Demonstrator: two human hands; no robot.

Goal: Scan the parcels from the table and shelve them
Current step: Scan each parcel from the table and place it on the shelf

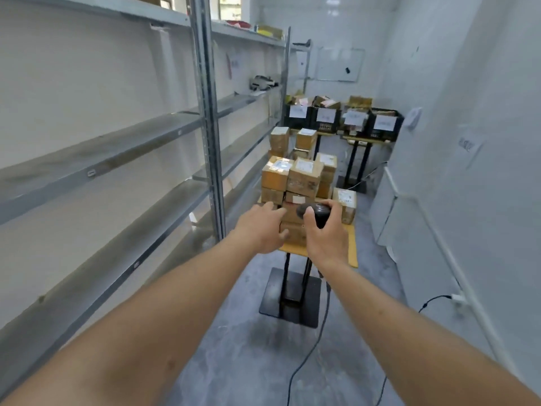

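Cardboard parcels (303, 183) stand stacked on the counter (349, 244) at frame centre. Right hand (325, 232) clamps fingers on a black scanner (311, 211); left hand (262, 227) reaches, fingers apart. Pulling a low box could topple the stack.

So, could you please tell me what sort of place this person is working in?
Most likely a small parcel storeroom or sorting room: cardboard parcels stacked on a table, long metal shelves along the wall, labelled black crates at the back, and a handheld scanner in the right hand.
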